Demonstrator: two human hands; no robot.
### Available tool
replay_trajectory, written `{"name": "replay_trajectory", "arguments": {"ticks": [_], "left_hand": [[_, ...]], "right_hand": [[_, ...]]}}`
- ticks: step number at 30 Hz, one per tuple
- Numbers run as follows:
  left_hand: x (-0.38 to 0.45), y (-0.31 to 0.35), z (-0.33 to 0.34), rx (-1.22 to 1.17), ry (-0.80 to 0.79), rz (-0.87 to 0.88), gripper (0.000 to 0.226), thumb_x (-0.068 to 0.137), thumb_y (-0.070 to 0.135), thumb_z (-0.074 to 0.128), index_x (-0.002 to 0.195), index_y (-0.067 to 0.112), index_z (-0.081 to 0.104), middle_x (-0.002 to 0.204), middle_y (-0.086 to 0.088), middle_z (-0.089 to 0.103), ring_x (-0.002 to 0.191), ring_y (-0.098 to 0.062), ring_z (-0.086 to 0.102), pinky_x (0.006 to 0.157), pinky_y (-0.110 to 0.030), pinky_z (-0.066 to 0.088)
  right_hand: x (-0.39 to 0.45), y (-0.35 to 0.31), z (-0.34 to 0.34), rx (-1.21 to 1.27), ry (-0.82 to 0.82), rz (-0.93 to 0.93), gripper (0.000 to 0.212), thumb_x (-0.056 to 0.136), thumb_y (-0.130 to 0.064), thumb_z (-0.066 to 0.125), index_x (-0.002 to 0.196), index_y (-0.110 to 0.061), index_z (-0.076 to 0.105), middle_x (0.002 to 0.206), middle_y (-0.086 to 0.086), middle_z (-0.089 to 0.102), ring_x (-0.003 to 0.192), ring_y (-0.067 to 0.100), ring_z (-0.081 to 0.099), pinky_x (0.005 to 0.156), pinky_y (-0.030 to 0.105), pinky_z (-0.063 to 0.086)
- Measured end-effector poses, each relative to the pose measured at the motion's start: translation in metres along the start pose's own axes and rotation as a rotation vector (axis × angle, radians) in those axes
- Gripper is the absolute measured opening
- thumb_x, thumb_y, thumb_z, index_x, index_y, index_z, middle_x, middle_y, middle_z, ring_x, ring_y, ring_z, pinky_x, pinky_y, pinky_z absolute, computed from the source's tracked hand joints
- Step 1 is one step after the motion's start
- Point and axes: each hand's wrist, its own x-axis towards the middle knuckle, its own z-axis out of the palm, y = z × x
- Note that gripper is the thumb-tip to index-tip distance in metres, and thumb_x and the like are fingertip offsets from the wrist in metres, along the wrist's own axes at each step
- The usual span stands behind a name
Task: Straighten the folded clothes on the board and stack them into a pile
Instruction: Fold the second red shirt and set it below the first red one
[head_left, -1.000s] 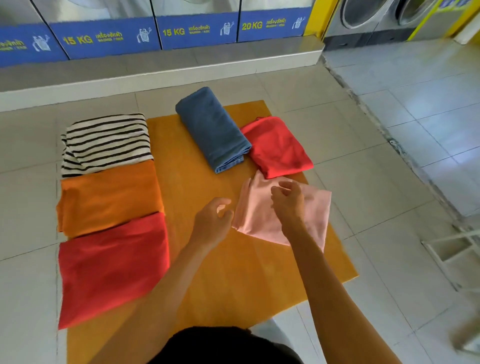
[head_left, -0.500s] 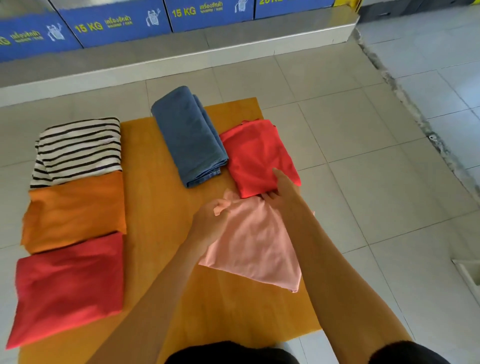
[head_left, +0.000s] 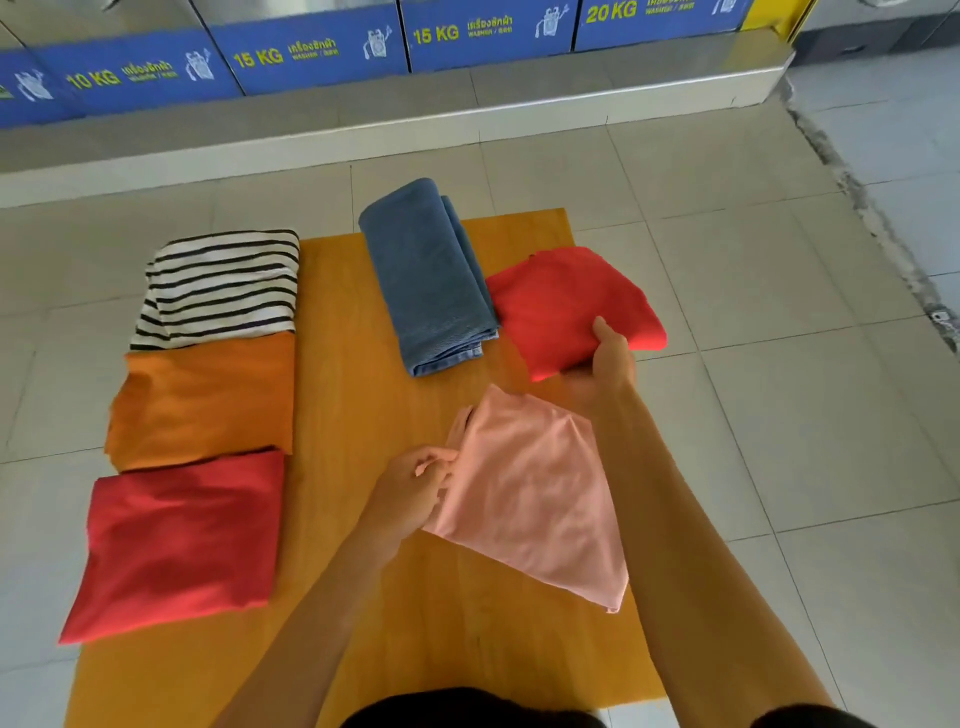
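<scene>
Orange board (head_left: 358, 597) laid on grey tiled floor (head_left: 779, 260), folded clothes spread across it, pink garment (head_left: 535, 493) at centre pinched by left hand (head_left: 410, 491), red garment (head_left: 566, 306) gripped by right hand (head_left: 605, 364), blue washer panels (head_left: 311, 52) along top.

Six folded clothes on orange board (head_left: 353, 322): striped (head_left: 223, 288), orange (head_left: 205, 400), red (head_left: 182, 540) in left column; blue (head_left: 428, 275), red (head_left: 566, 306), pink (head_left: 535, 493) right, skewed.

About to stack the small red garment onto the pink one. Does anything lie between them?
Nothing visible does. The right hand grips the small red garment, and only bare board separates it from the pink garment, held by the left hand.
</scene>
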Motion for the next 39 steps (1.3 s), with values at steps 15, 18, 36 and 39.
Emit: {"name": "replay_trajectory", "arguments": {"ticks": [15, 18, 36, 39], "left_hand": [[-0.04, -0.067, -0.093, -0.985, -0.318, -0.347, 0.077, 0.09, 0.071, 0.038, 0.137, 0.012, 0.052, 0.139, -0.017, 0.055, 0.126, -0.04, 0.053, 0.102, -0.061, 0.042], [-0.068, -0.091, -0.125, -1.216, -0.242, -0.303, 0.074, 0.081, 0.075, 0.047, 0.11, 0.013, 0.075, 0.114, -0.015, 0.072, 0.096, -0.034, 0.072, 0.076, -0.054, 0.057], [-0.172, -0.252, -0.312, -0.528, 0.004, -0.24, 0.045, 0.081, 0.033, 0.077, 0.124, 0.027, 0.064, 0.118, -0.001, 0.072, 0.11, -0.025, 0.069, 0.101, -0.049, 0.049], [-0.164, -0.271, -0.305, -0.443, 0.108, -0.247, 0.055, 0.07, 0.045, 0.083, 0.12, 0.028, 0.068, 0.115, 0.001, 0.073, 0.109, -0.023, 0.068, 0.102, -0.047, 0.048]], "right_hand": [[-0.23, 0.086, 0.001, -0.357, -0.33, 0.087, 0.034, 0.093, -0.01, 0.061, 0.127, -0.009, 0.063, 0.118, 0.013, 0.075, 0.106, 0.028, 0.073, 0.086, 0.046, 0.061], [-0.251, 0.127, 0.015, -0.435, -0.427, 0.21, 0.035, 0.091, -0.011, 0.059, 0.126, -0.007, 0.065, 0.122, 0.017, 0.072, 0.113, 0.032, 0.069, 0.101, 0.052, 0.051], [-0.22, 0.365, 0.013, -1.057, -0.41, 0.512, 0.033, 0.093, -0.01, 0.067, 0.126, -0.01, 0.065, 0.115, 0.01, 0.076, 0.107, 0.026, 0.072, 0.095, 0.044, 0.057], [-0.212, 0.389, -0.002, -1.067, -0.308, 0.49, 0.037, 0.092, -0.005, 0.068, 0.128, -0.003, 0.064, 0.115, 0.014, 0.075, 0.108, 0.03, 0.071, 0.096, 0.047, 0.056]]}}
